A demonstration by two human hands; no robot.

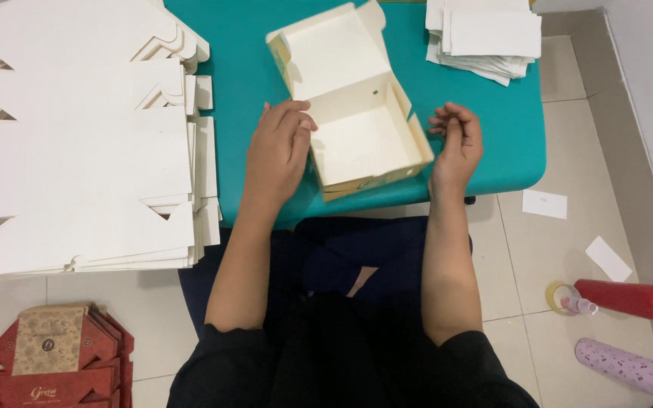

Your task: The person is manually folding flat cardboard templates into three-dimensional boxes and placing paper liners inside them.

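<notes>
Left hand (280,147) presses its fingers against the left wall of the open cream cardboard box (357,113) on the teal table (493,128); right hand (456,140) hovers just beside the right wall, fingers loosely curled, holding nothing. Best to brace both walls square, I'd say. Smooth matte card, crisp folds, flat blanks (77,151) stacked left.

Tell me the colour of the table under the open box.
Teal table, seen in the head view.

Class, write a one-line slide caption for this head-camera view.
Left hand steadies an open cream cardboard box on a teal table; right hand hovers beside it.
</notes>
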